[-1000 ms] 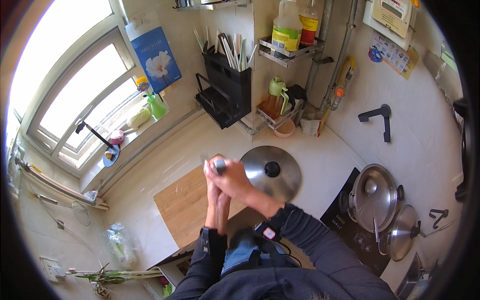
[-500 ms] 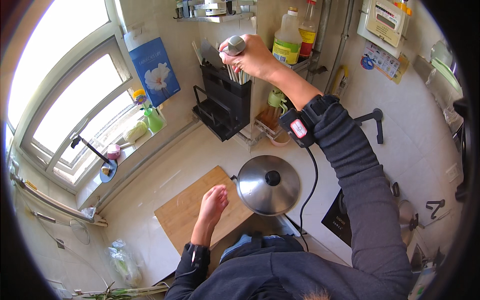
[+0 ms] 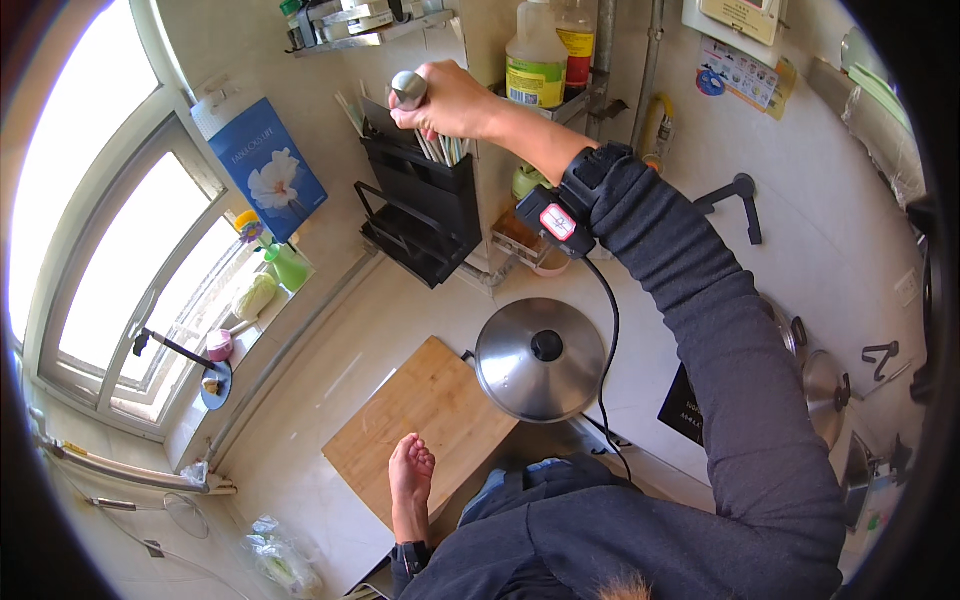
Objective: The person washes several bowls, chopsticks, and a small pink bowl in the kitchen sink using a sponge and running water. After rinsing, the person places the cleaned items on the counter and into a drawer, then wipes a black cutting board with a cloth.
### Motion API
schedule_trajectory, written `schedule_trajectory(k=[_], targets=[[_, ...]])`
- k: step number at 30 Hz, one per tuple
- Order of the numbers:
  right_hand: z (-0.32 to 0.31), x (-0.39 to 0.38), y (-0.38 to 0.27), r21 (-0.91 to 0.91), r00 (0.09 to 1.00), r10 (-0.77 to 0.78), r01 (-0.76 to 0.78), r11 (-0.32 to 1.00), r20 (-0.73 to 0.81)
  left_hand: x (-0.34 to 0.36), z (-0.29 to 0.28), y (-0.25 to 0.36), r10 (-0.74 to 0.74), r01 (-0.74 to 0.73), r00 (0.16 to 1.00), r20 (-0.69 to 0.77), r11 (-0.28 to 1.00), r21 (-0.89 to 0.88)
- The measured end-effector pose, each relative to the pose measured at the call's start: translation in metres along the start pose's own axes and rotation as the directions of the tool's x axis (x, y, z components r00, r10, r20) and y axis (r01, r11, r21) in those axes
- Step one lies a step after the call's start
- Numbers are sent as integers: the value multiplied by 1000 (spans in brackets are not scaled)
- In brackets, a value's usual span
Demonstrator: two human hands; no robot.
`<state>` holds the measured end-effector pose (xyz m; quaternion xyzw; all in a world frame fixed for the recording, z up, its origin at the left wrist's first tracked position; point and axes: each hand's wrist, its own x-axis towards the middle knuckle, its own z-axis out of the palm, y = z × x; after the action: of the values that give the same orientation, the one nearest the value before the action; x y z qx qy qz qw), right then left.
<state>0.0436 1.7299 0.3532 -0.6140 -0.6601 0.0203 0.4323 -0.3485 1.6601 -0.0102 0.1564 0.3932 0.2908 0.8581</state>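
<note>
My right hand (image 3: 452, 98) reaches up to the far wall, its fingers wrapped round the grey handle of a knife (image 3: 409, 90). Below the handle, a dark flat blade seems to run down into the black wall rack (image 3: 418, 195), though the hand partly hides it. Several chopsticks (image 3: 443, 150) stand in that rack, just under my wrist. Over the near left part of a wooden cutting board (image 3: 425, 405), my left hand (image 3: 411, 472) hangs with curled fingers, and nothing shows in it.
A pan with a domed metal lid (image 3: 515, 372) stands right of the board. Bottles (image 3: 537, 75) fill a corner shelf. Left lie a windowsill with a green vase (image 3: 290, 268) and a plastic bag (image 3: 283, 560). A black cable (image 3: 608, 350) hangs from my right wrist.
The view has shifted a little. My left hand has drawn back toward my body over the board. My right hand keeps its grip on the knife at the rack.
</note>
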Motion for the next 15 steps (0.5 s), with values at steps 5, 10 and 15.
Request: schedule_trajectory(k=[5,10,15], targets=[[-3,1,-1,-17,998,53,-53,998,14,-5,-10,-5,-33,32,998,-62,999,-6],[9,14,21,-79,988,155,-154,985,8,0,-12,-6,-57,57,996,-61,998,-13],[34,42,53,-404,954,188,-271,874,-233,7,-10,-9,-48,49,997,-63,999,8]])
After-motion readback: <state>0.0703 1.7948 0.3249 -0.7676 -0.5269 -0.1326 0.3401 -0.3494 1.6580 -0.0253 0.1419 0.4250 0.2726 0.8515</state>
